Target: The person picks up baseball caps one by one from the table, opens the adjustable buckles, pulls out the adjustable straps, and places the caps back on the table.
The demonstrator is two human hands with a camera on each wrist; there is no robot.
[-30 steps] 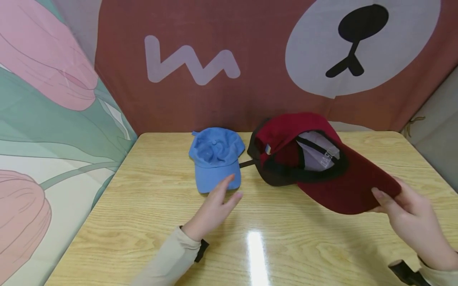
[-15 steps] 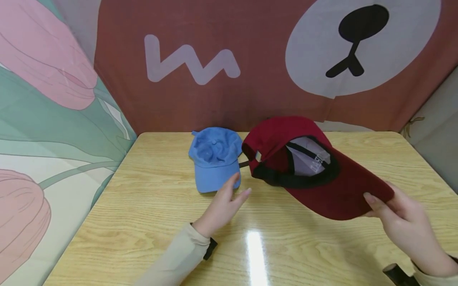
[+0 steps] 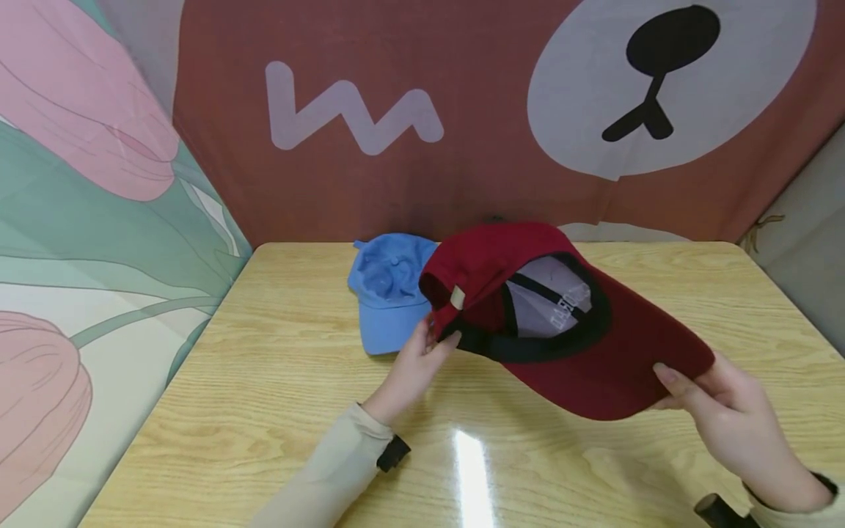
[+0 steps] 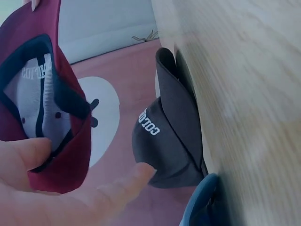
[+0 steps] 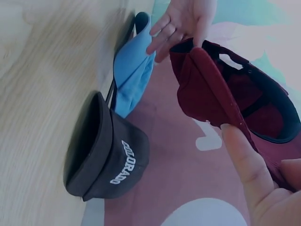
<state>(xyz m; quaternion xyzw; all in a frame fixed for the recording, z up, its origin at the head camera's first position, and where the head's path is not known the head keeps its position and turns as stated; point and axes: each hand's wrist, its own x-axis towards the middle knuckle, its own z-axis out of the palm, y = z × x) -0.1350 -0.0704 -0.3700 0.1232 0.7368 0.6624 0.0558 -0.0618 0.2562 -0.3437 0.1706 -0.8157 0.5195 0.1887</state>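
Note:
A dark red baseball cap (image 3: 488, 253) hangs above the table with its hollow side toward me. My right hand (image 3: 733, 418) grips the end of its brim, thumb on one face and fingers behind. My left hand (image 3: 412, 367) is at the cap's rear edge. Its thumb touches the inner rim, while in the left wrist view the index finger (image 4: 127, 186) is straight and apart from the fabric. On the table lies a blue cap (image 3: 389, 323), partly covered by the red one in the head view. A dark grey cap (image 5: 117, 160) with COLORADO lettering sits beside it.
The wooden table (image 3: 264, 411) runs back to a brown cloth backdrop (image 3: 370, 191) with a cartoon face. A flower-print cloth (image 3: 46, 249) hangs at the left, and a pale cloth (image 3: 812, 242) at the right. In the head view the red cap hides the grey cap.
My right hand has brought the red cap left and toward me. My left hand has moved slightly right, and the cap's rear edge now reaches its thumb and fingers.

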